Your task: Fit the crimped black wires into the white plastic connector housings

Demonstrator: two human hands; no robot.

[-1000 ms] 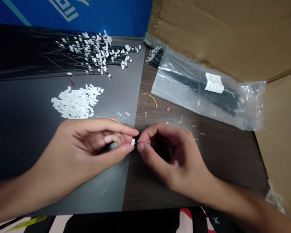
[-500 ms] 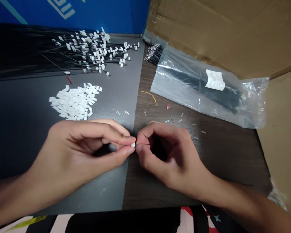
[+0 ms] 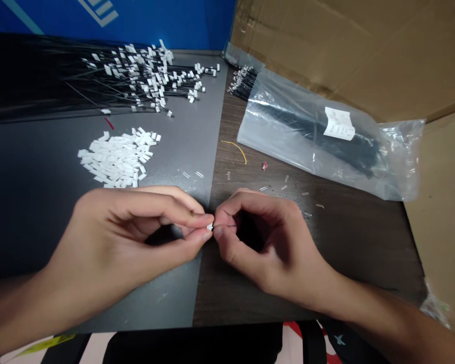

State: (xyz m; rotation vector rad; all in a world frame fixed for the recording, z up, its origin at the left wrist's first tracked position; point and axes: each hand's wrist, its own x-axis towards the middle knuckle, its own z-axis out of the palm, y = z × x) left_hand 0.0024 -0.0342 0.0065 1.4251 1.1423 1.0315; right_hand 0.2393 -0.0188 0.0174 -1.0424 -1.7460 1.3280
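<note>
My left hand (image 3: 147, 232) pinches a small white connector (image 3: 210, 227) between thumb and forefinger. Touching fingertips with it, my right hand (image 3: 265, 237) pinches a thin dark wire (image 3: 232, 226) whose end meets the connector. How far the wire sits inside cannot be made out. A pile of loose white connectors (image 3: 117, 159) lies behind my left hand. Farther back, a bundle of black wires (image 3: 60, 81) has white connectors on its ends.
A clear plastic bag (image 3: 288, 131) of black wires with bare metal ends lies back right, before a cardboard box (image 3: 349, 50). A blue panel (image 3: 174, 25) stands behind. Clear bits, a yellow strand (image 3: 237, 149) and a red scrap (image 3: 264, 166) lie on the tabletop.
Both hands keep the same pinch, fingertips together at the connector. The whole view has shifted very slightly.
</note>
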